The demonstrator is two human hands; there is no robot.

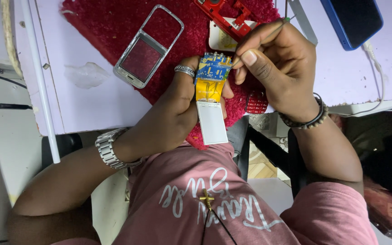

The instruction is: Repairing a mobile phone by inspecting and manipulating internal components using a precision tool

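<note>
My left hand (175, 109), with a silver ring and a metal wristwatch, grips a small phone circuit board (213, 68), blue and yellow, with an orange flex strip and a white display panel (212, 122) hanging from it. My right hand (275, 63), wearing a bead bracelet, pinches a thin tool (268, 31) like a pen. Its tip rests at the board's upper right corner. Both hands hover over a red fuzzy mat (114, 27).
A silver phone front frame (148, 45) lies on the mat's left part. Red phone housing parts (225, 16) lie at the top, a red keypad (256, 102) under my right hand. A blue-cased phone (352, 20) with a cable sits top right on the white table (82, 104).
</note>
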